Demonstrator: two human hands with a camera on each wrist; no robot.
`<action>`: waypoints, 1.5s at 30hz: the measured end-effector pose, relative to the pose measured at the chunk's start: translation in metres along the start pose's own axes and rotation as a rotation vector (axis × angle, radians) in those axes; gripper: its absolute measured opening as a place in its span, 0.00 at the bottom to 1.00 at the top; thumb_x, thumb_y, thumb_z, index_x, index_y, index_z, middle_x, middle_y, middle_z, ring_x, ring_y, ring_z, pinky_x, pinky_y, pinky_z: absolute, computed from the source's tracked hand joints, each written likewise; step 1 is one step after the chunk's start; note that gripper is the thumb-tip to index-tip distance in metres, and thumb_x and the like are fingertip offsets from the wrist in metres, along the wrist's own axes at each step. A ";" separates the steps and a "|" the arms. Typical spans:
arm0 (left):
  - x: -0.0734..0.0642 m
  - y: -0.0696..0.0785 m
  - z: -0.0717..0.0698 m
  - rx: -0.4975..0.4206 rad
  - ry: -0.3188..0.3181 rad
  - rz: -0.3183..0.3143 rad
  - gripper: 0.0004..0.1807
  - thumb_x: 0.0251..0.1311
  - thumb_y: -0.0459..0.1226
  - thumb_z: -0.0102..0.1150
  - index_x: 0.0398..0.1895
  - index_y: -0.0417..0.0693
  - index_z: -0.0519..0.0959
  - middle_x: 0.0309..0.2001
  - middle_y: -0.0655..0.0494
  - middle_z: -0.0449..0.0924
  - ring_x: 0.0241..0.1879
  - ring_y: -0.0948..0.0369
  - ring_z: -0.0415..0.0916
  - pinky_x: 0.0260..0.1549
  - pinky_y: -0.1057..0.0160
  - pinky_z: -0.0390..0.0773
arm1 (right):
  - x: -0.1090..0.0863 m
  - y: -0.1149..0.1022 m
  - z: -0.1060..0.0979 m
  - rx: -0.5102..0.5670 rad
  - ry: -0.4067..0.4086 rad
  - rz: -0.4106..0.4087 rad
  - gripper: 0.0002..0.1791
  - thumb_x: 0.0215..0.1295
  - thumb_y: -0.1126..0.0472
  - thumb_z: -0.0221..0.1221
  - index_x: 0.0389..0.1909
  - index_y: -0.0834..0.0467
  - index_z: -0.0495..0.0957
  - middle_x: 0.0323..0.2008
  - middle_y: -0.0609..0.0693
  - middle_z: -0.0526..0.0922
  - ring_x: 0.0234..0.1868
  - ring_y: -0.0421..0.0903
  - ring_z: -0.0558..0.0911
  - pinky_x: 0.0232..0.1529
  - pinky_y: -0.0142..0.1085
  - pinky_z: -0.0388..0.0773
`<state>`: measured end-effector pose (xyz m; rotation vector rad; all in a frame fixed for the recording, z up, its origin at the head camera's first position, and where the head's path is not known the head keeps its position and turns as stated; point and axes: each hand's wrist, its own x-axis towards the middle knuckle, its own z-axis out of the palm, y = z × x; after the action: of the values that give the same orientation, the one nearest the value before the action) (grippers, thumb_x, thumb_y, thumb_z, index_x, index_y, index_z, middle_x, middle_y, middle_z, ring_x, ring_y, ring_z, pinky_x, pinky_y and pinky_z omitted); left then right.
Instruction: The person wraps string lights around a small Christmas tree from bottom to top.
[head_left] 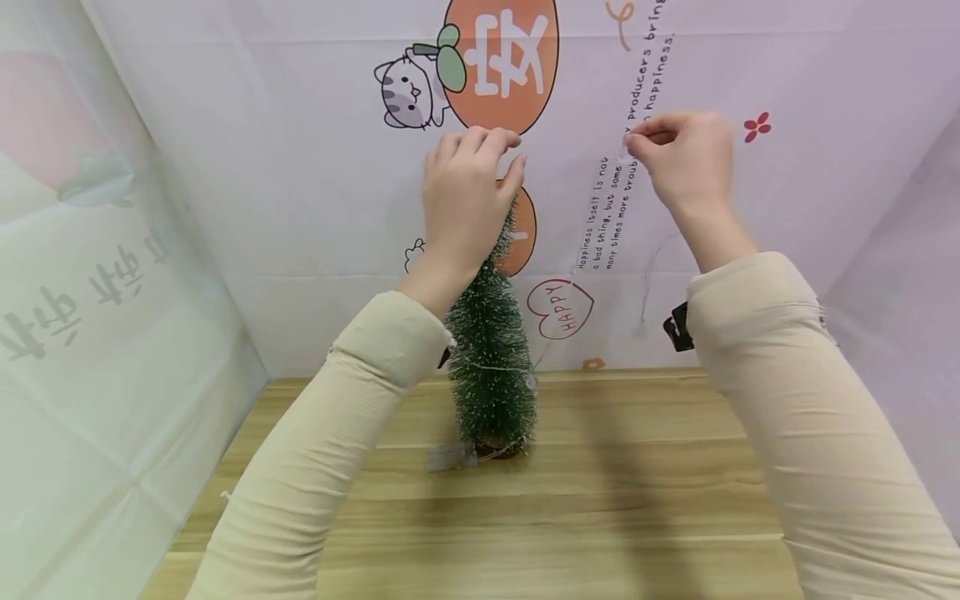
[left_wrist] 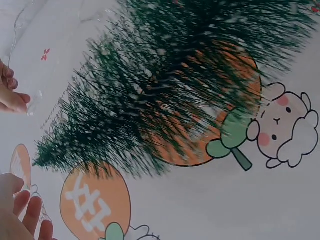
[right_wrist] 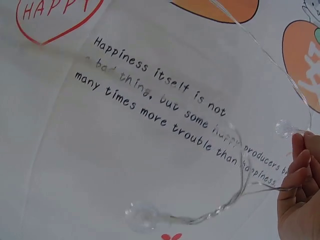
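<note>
A small green bottlebrush Christmas tree point(head_left: 491, 333) with white-flecked bristles stands upright on the wooden table. My left hand point(head_left: 465, 179) is raised at its tip, thumb and fingers apart; in the left wrist view its fingers point(left_wrist: 32, 215) lie just beyond the tip. Off to the right, my right hand point(head_left: 693, 162) pinches a clear wire of string lights between thumb and fingertips. A round clear bulb point(right_wrist: 284, 128) sits beside those fingertips, and another bulb point(right_wrist: 142, 216) hangs on a twisted wire point(right_wrist: 220, 207). More wire point(head_left: 498, 367) crosses the tree's lower bristles.
A translucent flat box point(head_left: 450, 457) lies on the table point(head_left: 570, 517) beside the tree's base, with wire leading to it. Behind stands a white printed sheet point(head_left: 300, 183) with cartoon fruit and lettering. More sheeting hangs at the left point(head_left: 90, 333) and right point(head_left: 900, 275).
</note>
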<state>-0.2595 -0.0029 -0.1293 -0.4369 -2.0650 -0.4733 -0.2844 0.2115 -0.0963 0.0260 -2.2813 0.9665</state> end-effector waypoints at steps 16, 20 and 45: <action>0.026 0.028 0.018 0.206 -0.091 0.092 0.14 0.69 0.49 0.49 0.51 0.59 0.80 0.50 0.65 0.82 0.58 0.61 0.70 0.63 0.63 0.64 | -0.018 -0.014 0.024 0.033 0.154 -0.187 0.11 0.62 0.56 0.60 0.38 0.59 0.86 0.29 0.45 0.84 0.23 0.23 0.69 0.31 0.18 0.67; 0.030 0.030 0.019 0.198 -0.106 0.098 0.14 0.69 0.49 0.49 0.50 0.60 0.81 0.49 0.65 0.83 0.57 0.61 0.70 0.62 0.62 0.63 | -0.022 -0.018 0.028 0.080 0.177 -0.234 0.10 0.61 0.58 0.61 0.35 0.59 0.86 0.33 0.52 0.87 0.23 0.22 0.68 0.31 0.17 0.65; 0.044 -0.019 0.005 0.252 -0.104 0.273 0.13 0.64 0.46 0.52 0.39 0.51 0.83 0.45 0.61 0.86 0.52 0.58 0.74 0.60 0.61 0.66 | -0.037 -0.009 0.031 -0.008 0.158 -0.335 0.11 0.64 0.56 0.60 0.39 0.58 0.87 0.38 0.55 0.88 0.28 0.27 0.68 0.32 0.17 0.62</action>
<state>-0.2937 -0.0114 -0.0967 -0.5905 -2.0895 -0.0271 -0.2704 0.1769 -0.1277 0.3080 -2.0517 0.7553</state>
